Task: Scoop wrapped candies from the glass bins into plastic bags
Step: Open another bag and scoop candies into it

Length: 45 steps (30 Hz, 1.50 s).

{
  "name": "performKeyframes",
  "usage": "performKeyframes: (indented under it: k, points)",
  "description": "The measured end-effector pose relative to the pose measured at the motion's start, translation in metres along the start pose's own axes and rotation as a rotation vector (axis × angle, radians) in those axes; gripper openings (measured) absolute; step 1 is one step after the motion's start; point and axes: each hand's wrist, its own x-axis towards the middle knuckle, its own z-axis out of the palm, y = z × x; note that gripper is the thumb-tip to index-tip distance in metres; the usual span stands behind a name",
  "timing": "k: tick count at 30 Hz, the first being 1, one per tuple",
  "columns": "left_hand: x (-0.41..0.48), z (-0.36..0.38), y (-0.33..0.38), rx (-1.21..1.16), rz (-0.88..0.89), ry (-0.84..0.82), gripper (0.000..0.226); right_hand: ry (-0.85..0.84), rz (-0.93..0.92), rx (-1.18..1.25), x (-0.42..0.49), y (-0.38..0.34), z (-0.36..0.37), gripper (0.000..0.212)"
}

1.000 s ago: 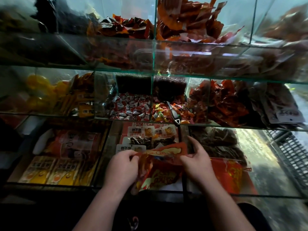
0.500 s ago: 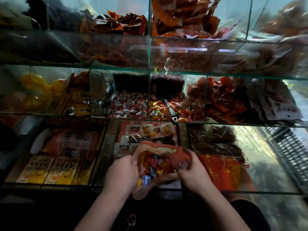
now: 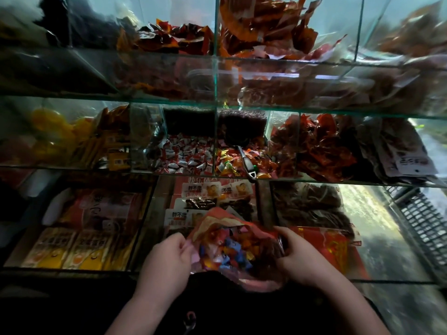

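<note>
A red plastic bag point(image 3: 217, 222) is held open low in the middle, with wrapped candies point(image 3: 232, 250) of several colours inside. My left hand point(image 3: 167, 259) pinches its left rim and my right hand point(image 3: 300, 257) grips its right rim. Behind, on the middle shelf, one glass bin holds red-and-white wrapped candies point(image 3: 188, 155). The bin to its right holds mixed bright candies point(image 3: 229, 163), and a dark scoop point(image 3: 245, 158) lies in it with its handle pointing toward me.
Glass dividers and shelf edges point(image 3: 217, 175) stand between the bins. Red packets point(image 3: 321, 146) fill the bin to the right, yellow packs point(image 3: 60, 250) lie low on the left, and boxed snacks point(image 3: 205, 189) sit behind the bag. A dark basket point(image 3: 420, 216) is at far right.
The bag's mouth has been pulled wider and lowered toward me, so the candies inside now show. Both hands have kept their hold on the rims.
</note>
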Motion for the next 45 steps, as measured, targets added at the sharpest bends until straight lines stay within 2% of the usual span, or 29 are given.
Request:
performKeyframes:
  k: [3, 7, 11, 14, 16, 20, 22, 25, 26, 28, 29, 30, 32, 33, 36, 38, 41, 43, 45]
  points:
    - [0.003, -0.012, -0.001, -0.032, 0.045, 0.091, 0.018, 0.090, 0.000, 0.029, -0.001, 0.010, 0.000, 0.086]
    - [0.017, -0.014, 0.009, 0.188, -0.012, -0.058, 0.027, 0.133, 0.039, -0.266, 0.003, 0.008, 0.008, 0.070]
    - [0.019, -0.002, 0.015, 0.120, 0.016, -0.014, 0.029, 0.213, -0.002, -0.319, 0.014, -0.010, 0.019, 0.065]
    - [0.019, 0.000, 0.018, 0.021, 0.047, 0.011, 0.032, 0.300, -0.064, -0.319, 0.022, -0.018, 0.021, 0.041]
    - [0.018, -0.005, 0.020, -0.043, 0.110, 0.036, 0.033, 0.365, -0.087, -0.268, 0.024, -0.019, 0.014, 0.028]
    - [0.017, -0.029, 0.014, -0.109, 0.304, 0.134, 0.026, 0.536, -0.106, 0.076, 0.018, -0.007, -0.004, 0.022]
    - [0.015, -0.033, 0.007, -0.045, 0.332, 0.112, 0.025, 0.464, -0.065, 0.031, 0.011, 0.002, 0.001, 0.024]
    - [0.010, -0.025, -0.001, 0.030, 0.223, 0.029, 0.030, 0.156, 0.036, -0.099, 0.002, 0.010, 0.023, 0.029]
    - [0.009, -0.022, -0.002, 0.029, 0.174, 0.025, 0.032, 0.103, 0.052, -0.105, 0.000, 0.010, 0.026, 0.029]
    - [0.010, -0.020, 0.000, 0.062, 0.103, 0.056, 0.030, 0.061, 0.052, -0.106, -0.003, 0.001, 0.019, 0.026]
    - [0.011, -0.020, 0.003, 0.083, 0.103, 0.079, 0.028, 0.068, 0.040, -0.123, -0.005, -0.008, 0.012, 0.031]
    - [0.012, -0.021, 0.009, 0.080, 0.132, 0.106, 0.025, 0.131, 0.004, -0.158, -0.005, -0.019, 0.006, 0.042]
    - [0.015, -0.025, 0.025, 0.014, 0.221, 0.136, 0.021, 0.412, -0.129, -0.183, -0.002, -0.043, -0.005, 0.067]
    - [0.017, -0.027, 0.036, -0.048, 0.252, 0.128, 0.019, 0.561, -0.204, -0.139, 0.001, -0.057, -0.008, 0.073]
    - [0.023, -0.026, 0.066, -0.217, 0.286, 0.075, 0.014, 0.862, -0.375, -0.112, 0.026, -0.090, -0.013, 0.066]
    - [0.027, -0.024, 0.079, -0.298, 0.301, 0.075, 0.011, 0.896, -0.357, -0.176, 0.048, -0.104, -0.018, 0.066]
    - [0.032, -0.020, 0.086, -0.401, 0.304, 0.093, 0.008, 0.793, -0.205, -0.247, 0.080, -0.113, -0.021, 0.066]
    - [0.034, -0.018, 0.085, -0.437, 0.280, 0.077, 0.008, 0.695, -0.121, -0.267, 0.097, -0.112, -0.020, 0.054]
    - [0.038, -0.016, 0.081, -0.469, 0.243, 0.053, 0.009, 0.685, -0.132, -0.227, 0.103, -0.107, -0.021, 0.037]
